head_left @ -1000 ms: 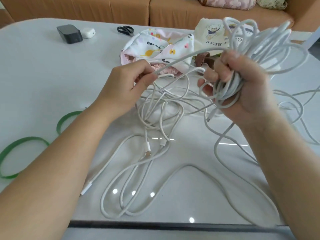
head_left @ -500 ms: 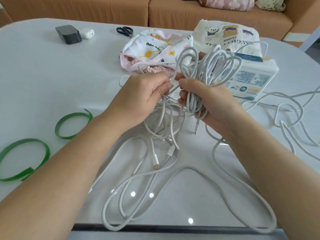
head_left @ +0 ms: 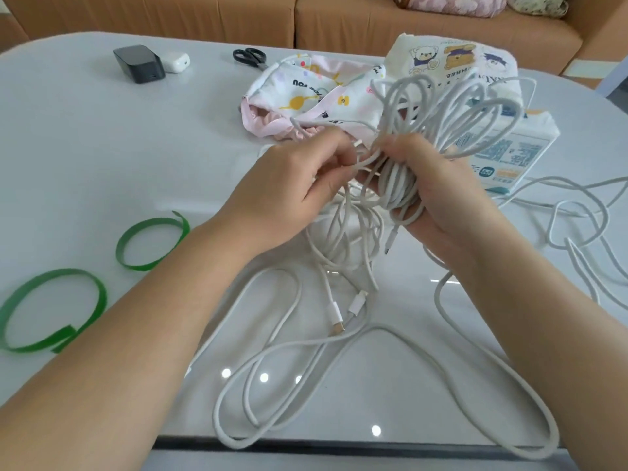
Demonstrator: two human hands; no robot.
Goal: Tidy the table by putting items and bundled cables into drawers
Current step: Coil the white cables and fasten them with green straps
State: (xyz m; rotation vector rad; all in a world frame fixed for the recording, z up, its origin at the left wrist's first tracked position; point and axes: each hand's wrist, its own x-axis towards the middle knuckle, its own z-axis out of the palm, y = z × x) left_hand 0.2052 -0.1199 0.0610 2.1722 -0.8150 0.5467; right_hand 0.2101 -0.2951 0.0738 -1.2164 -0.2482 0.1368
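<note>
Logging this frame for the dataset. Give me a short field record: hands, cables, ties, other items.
left hand: pinches cable end beside bundle
right hand: grips coiled bundle
loose cables: trail over table, not coiled
green ties: near tie, far tie, both lying unused left of the arms
far edge: charger, earbud case, scissors
behind hands: pouch, tissue pack
drawers: not in view
</note>
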